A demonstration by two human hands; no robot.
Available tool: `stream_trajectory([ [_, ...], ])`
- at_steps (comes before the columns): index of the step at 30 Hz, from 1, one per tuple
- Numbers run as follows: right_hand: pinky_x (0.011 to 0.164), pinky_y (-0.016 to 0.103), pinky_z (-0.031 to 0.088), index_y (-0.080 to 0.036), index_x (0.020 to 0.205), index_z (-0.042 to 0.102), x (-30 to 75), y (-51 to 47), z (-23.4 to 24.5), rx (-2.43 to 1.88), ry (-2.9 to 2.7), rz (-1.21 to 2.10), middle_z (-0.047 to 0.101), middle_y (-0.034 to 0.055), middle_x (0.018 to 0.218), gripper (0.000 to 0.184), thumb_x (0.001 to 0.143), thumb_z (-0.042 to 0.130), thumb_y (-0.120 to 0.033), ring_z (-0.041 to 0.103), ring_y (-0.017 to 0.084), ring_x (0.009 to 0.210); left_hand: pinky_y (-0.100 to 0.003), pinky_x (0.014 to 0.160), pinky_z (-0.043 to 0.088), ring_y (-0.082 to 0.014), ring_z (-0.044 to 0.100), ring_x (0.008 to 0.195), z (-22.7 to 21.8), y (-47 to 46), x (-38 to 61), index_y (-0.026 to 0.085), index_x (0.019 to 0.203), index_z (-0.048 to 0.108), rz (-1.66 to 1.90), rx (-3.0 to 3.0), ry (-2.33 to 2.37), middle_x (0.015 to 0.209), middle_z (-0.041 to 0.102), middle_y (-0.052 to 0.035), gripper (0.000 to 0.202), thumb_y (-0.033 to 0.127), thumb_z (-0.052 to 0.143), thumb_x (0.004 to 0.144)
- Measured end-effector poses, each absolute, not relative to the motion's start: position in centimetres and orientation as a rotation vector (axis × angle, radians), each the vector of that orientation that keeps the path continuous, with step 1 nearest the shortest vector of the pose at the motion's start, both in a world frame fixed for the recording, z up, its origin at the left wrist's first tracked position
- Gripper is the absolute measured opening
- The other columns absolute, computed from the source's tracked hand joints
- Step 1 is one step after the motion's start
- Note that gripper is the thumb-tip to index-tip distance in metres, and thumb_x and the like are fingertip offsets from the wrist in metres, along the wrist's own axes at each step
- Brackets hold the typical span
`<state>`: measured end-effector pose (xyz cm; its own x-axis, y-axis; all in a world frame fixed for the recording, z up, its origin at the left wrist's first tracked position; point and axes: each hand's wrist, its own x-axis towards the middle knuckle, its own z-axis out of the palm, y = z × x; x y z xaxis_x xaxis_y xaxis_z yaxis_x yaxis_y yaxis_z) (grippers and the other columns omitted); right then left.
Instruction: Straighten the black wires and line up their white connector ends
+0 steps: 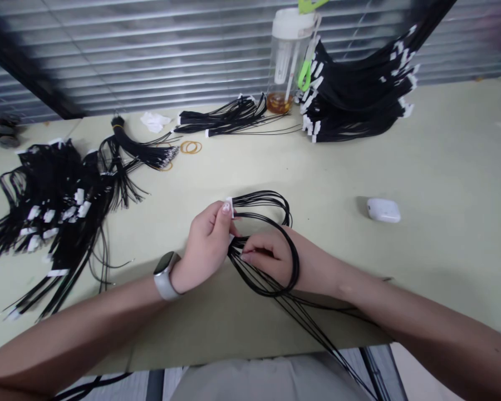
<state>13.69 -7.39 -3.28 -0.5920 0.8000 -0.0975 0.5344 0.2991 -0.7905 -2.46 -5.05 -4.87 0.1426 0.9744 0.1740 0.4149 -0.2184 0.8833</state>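
Near the middle of the table, my left hand [211, 236] pinches a white connector [229, 207] at the end of several thin black wires [262, 196]. The wires curve to the right in loops and come back under my left fingers, where a second white end partly shows. My right hand [271, 256] reaches through the loops, thumb and index finger pressed together at the wires just below the left hand. Exactly which wire it pinches is hard to make out. Long loose wire ends trail down to the right past the table's front edge.
Black wire bundles with white connectors [52, 200] lie at the left. Behind are a tied bundle [137, 145], rubber bands [191, 147], crumpled tissue [154, 121], more wires [225, 117], a bottle [290, 61] and a tall wire stack [354, 94]. A white case [384, 210] sits right.
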Motion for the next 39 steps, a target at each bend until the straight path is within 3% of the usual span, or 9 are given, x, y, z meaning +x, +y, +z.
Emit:
stream_trajectory([
  [7,0.049,0.021,0.026,-0.017,0.071,0.053,13.8,-7.2,-3.5,-1.228,-2.262,1.205,0.05,-0.0047,0.059,0.019,0.083,0.044,-0.028,0.041,0.006,0.053,-0.02,0.05,0.034,-0.008,0.043,0.051,-4.7,-5.3,-2.3,0.016,0.061,0.044,1.037,1.781,1.322,0.054,0.048,0.0017,0.036,0.033,0.034,0.091],
  [14,0.047,0.021,0.022,-0.016,0.061,0.043,13.9,-7.1,-2.6,-1.277,-2.296,1.168,0.039,-0.0053,0.053,0.026,0.084,0.038,-0.026,0.035,0.006,0.05,-0.021,0.048,0.033,-0.0081,0.041,0.048,-4.6,-5.0,-2.3,0.016,0.063,0.046,0.997,1.745,1.347,0.052,0.048,0.002,0.036,0.035,0.033,0.091],
  [19,0.049,0.02,0.025,-0.017,0.066,0.052,15.0,-7.1,-1.6,-1.311,-2.454,1.08,0.051,-0.0038,0.058,0.016,0.079,0.043,-0.021,0.039,0.006,0.052,-0.021,0.051,0.035,-0.0088,0.043,0.05,-4.5,-5.0,-2.2,0.016,0.059,0.045,0.98,1.763,1.375,0.051,0.049,0.0014,0.037,0.033,0.034,0.091],
  [26,0.047,0.024,0.027,-0.021,0.064,0.06,17.1,-6.5,-0.1,-1.694,-2.469,0.666,0.056,-0.0011,0.055,0.014,0.073,0.049,-0.022,0.043,0.01,0.049,-0.023,0.05,0.035,-0.0093,0.042,0.048,-4.6,-4.8,-2.3,0.017,0.06,0.047,0.976,1.731,1.369,0.05,0.049,0.0017,0.037,0.034,0.034,0.09],
  [31,0.057,0.031,0.041,-0.025,0.081,0.068,20.0,-5.3,0.1,-1.852,-2.034,0.23,0.064,0.0001,0.062,0.016,0.073,0.055,-0.023,0.056,0.016,0.057,-0.023,0.05,0.034,-0.0092,0.041,0.047,-4.9,-4.4,-2.4,0.017,0.058,0.048,1.008,1.687,1.389,0.049,0.047,0.0017,0.041,0.036,0.033,0.09],
  [34,0.076,0.035,0.048,-0.024,0.098,0.067,20.7,-5.0,0.1,-1.594,-1.736,0.331,0.068,0.0023,0.093,0.027,0.074,0.058,-0.017,0.062,0.018,0.084,-0.023,0.049,0.034,-0.0095,0.042,0.047,-4.9,-4.4,-2.4,0.017,0.057,0.048,0.995,1.691,1.383,0.049,0.049,0.0011,0.041,0.035,0.033,0.09],
  [36,0.082,0.034,0.048,-0.023,0.099,0.066,20.3,-5.2,0.2,-1.386,-1.559,0.492,0.065,0.0024,0.104,0.023,0.077,0.058,-0.02,0.061,0.017,0.093,-0.023,0.049,0.034,-0.0094,0.042,0.046,-4.8,-4.4,-2.4,0.017,0.058,0.049,0.977,1.693,1.375,0.049,0.05,0.0009,0.04,0.035,0.033,0.09],
  [39,0.061,0.028,0.052,-0.024,0.1,0.063,19.2,-5.6,0.0,-1.245,-1.419,0.633,0.065,0.0003,0.077,0.02,0.084,0.051,-0.029,0.061,0.012,0.067,-0.023,0.048,0.035,-0.0091,0.042,0.045,-4.6,-4.5,-2.4,0.017,0.058,0.049,0.954,1.714,1.346,0.048,0.051,0.0008,0.04,0.035,0.033,0.09],
])
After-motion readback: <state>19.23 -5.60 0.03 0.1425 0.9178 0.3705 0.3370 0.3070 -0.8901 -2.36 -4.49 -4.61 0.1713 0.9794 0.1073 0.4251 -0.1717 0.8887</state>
